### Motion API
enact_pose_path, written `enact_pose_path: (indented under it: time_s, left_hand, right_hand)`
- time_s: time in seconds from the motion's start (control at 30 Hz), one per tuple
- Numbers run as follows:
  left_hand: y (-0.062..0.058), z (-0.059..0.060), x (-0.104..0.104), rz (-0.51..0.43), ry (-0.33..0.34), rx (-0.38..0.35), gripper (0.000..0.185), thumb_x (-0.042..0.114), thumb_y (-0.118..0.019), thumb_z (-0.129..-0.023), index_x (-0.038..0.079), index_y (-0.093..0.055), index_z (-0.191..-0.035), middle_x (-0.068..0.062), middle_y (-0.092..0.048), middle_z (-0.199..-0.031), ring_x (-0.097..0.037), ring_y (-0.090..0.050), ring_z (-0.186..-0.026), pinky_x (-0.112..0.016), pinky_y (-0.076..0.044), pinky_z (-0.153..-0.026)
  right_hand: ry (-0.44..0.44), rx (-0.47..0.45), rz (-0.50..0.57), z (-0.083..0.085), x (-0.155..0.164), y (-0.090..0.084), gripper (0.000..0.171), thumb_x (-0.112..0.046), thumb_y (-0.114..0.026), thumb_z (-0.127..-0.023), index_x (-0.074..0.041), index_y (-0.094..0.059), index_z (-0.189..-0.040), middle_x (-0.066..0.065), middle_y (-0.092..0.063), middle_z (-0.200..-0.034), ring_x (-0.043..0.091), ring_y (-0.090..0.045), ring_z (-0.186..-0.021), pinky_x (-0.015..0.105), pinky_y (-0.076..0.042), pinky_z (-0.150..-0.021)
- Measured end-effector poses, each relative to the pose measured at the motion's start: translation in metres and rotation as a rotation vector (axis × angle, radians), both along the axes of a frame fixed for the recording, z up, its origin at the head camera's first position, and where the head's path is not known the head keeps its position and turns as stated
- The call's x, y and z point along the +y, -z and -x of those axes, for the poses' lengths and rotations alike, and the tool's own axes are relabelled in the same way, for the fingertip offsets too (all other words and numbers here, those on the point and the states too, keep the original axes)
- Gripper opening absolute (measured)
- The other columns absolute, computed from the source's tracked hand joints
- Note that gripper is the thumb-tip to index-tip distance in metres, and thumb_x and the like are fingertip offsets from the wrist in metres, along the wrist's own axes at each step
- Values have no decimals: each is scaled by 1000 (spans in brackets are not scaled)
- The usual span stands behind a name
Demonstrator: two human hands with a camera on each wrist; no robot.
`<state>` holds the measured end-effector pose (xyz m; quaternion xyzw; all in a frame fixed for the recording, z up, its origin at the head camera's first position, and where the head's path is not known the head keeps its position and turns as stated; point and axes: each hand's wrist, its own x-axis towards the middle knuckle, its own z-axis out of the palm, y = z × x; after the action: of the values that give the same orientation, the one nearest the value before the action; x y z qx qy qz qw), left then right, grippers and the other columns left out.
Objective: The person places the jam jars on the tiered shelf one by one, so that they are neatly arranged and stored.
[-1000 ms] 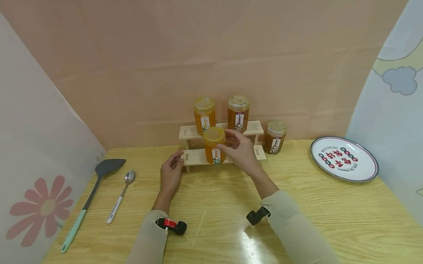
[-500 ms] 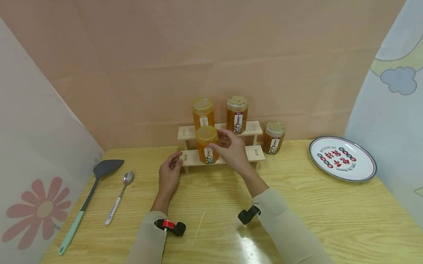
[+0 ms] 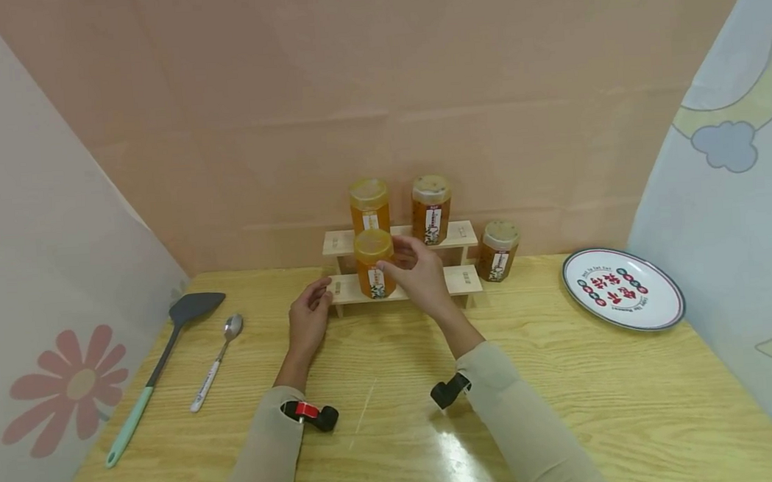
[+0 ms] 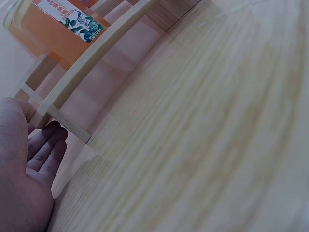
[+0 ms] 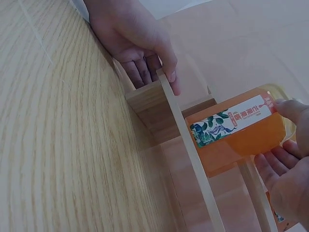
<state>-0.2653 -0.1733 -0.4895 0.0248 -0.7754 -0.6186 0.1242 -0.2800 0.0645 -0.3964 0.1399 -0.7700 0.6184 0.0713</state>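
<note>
My right hand [image 3: 421, 276] grips an orange jam jar [image 3: 376, 271] with a yellow lid. The jar stands upright on the lower step of a small two-step wooden rack [image 3: 455, 281], left of its middle. In the right wrist view, the thumb and fingers hold the jar [image 5: 236, 130] near its lid. My left hand [image 3: 309, 316] pinches the left end of the lower board between thumb and index finger, the other fingers loosely curled below. On the upper step stand another orange jar [image 3: 369, 205] and a darker amber jar [image 3: 431, 212].
Right of the rack, another amber jar [image 3: 499, 252] stands on the wooden table [image 3: 398, 432]. A white plate [image 3: 655, 305] with red lettering lies farther right. On the left lie a spoon [image 3: 212, 366] and a spatula [image 3: 161, 365] with a mint handle. Walls enclose the back and sides.
My right hand has moved the orange jar left along the lower step, most of it in the first half second. My left hand has stayed at the rack's left end.
</note>
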Motion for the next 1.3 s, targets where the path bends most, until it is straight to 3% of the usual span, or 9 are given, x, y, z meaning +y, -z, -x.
enact_pose_path:
  time_s: [0.37,0.57,0.73,1.03,1.3]
  left_hand:
    - [1,1,1,-2,6,-10,30,21,-59,-105,15,-67,-134,-7,-66,-134,-21,-60,-127,-33,-50,-106]
    - [1,3,2,-1,9,9,30,21,-59,-105,15,-67,-134,-8,-66,-134,-22,-60,-127,-40,-50,-108]
    - [-1,2,1,2,17,-5,32,22,-59,-105,14,-66,-136,-9,-65,-137,-25,-59,-130,-46,-48,-112]
    - [2,3,-3,6,2,-12,33,23,-59,-106,15,-66,-136,-8,-65,-138,-23,-59,-130,-43,-49,-111]
    - [3,3,-3,0,6,0,33,24,-59,-106,15,-66,-136,-9,-65,-138,-24,-59,-131,-45,-48,-112]
  right_hand:
    - [1,-12,-4,-1,7,1,60,-26,-81,-91,-6,-57,-143,12,-64,-139,29,-63,-127,41,-54,-108]
    - [13,14,-14,1,33,-4,59,-26,-79,-93,-1,-56,-142,20,-61,-142,33,-63,-129,46,-52,-110]
    - [24,39,-13,4,63,-9,56,-23,-80,-93,-3,-58,-140,17,-64,-140,34,-66,-124,47,-54,-106]
    - [63,-22,-50,10,112,-14,60,-27,-76,-96,-1,-53,-145,21,-57,-145,33,-60,-130,16,-52,-99]
    - [148,-11,-58,17,143,-15,58,-27,-74,-97,3,-55,-143,23,-57,-143,34,-58,-131,11,-50,-97]
